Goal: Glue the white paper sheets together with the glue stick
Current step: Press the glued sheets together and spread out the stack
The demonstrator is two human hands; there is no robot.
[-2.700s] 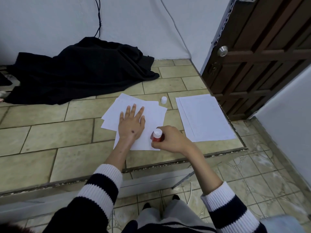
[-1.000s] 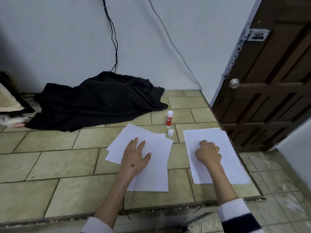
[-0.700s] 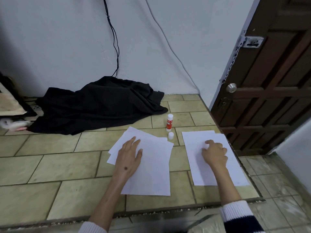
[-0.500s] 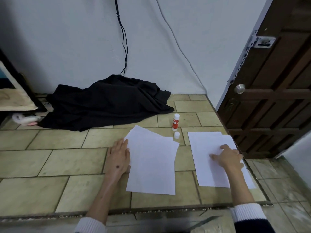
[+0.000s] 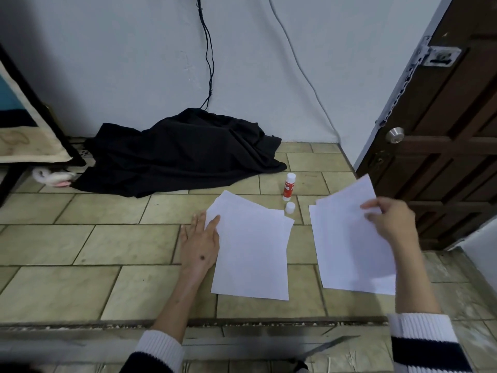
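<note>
A stack of white paper sheets [image 5: 251,249] lies on the tiled ledge. My left hand [image 5: 200,242] rests flat beside its left edge, fingertips touching the paper. My right hand [image 5: 391,220] pinches the far edge of the top sheet [image 5: 347,214] of a second stack [image 5: 347,262] on the right and lifts that end off the pile. The red and white glue stick [image 5: 289,185] stands upright behind the sheets, uncapped, with its white cap [image 5: 290,207] on the tile just in front of it.
A black cloth [image 5: 183,154] is heaped by the wall at the back. A dark wooden door [image 5: 451,146] closes off the right side. The ledge ends in a rough front edge [image 5: 215,324]. A framed board [image 5: 29,135] leans at far left.
My right hand has picked up the far end of the top right sheet, which lay flat before. My left hand slid off the left stack to its left edge.
</note>
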